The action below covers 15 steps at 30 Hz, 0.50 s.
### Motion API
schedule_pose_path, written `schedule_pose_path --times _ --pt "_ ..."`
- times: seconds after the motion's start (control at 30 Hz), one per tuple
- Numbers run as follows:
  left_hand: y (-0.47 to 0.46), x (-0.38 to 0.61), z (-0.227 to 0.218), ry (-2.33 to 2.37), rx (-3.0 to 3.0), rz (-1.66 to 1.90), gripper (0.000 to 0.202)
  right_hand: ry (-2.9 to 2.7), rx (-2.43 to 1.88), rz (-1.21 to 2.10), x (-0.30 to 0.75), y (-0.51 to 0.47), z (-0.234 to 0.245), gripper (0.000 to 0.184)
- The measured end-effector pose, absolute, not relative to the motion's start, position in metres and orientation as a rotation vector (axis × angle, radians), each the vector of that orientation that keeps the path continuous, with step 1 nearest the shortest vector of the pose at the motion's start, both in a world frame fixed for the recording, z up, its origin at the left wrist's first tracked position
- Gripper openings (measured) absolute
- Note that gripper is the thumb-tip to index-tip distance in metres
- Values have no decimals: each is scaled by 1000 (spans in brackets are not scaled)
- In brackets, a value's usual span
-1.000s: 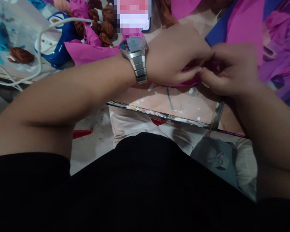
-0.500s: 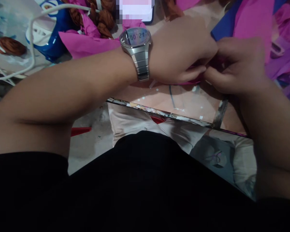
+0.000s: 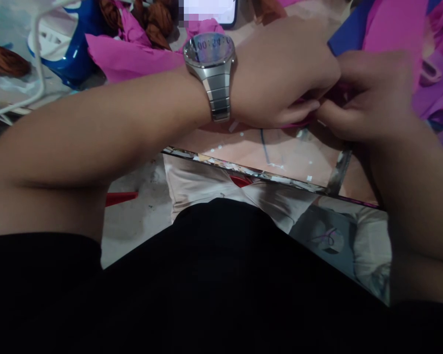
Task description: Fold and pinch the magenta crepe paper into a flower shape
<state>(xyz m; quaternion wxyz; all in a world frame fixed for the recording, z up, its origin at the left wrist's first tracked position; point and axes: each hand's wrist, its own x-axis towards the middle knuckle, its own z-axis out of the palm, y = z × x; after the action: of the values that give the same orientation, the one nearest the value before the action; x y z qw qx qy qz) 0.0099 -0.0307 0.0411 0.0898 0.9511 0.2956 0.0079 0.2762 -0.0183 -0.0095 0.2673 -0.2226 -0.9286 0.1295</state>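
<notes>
We see our left hand [image 3: 284, 73] and our right hand [image 3: 369, 96] meeting above the tabletop [image 3: 280, 155], fingertips touching. Between them both grips are pressed together on a small piece of magenta paper [image 3: 304, 120], mostly hidden by the fingers. A steel wristwatch [image 3: 210, 54] sits on the left wrist. Behind the left arm lie a sheet of magenta paper [image 3: 129, 56], some brown twisted paper pieces [image 3: 153, 19] and a blue and white object [image 3: 64, 44] with a white cable [image 3: 37, 64]. At the far right lie purple paper scraps [image 3: 435, 91].
</notes>
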Motion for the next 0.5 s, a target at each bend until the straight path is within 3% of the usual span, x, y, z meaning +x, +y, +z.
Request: schedule_pose_path --times 0.5 --pt "-38 10 41 882 2842 11 52 -2470 -517 305 270 -16 -8 11"
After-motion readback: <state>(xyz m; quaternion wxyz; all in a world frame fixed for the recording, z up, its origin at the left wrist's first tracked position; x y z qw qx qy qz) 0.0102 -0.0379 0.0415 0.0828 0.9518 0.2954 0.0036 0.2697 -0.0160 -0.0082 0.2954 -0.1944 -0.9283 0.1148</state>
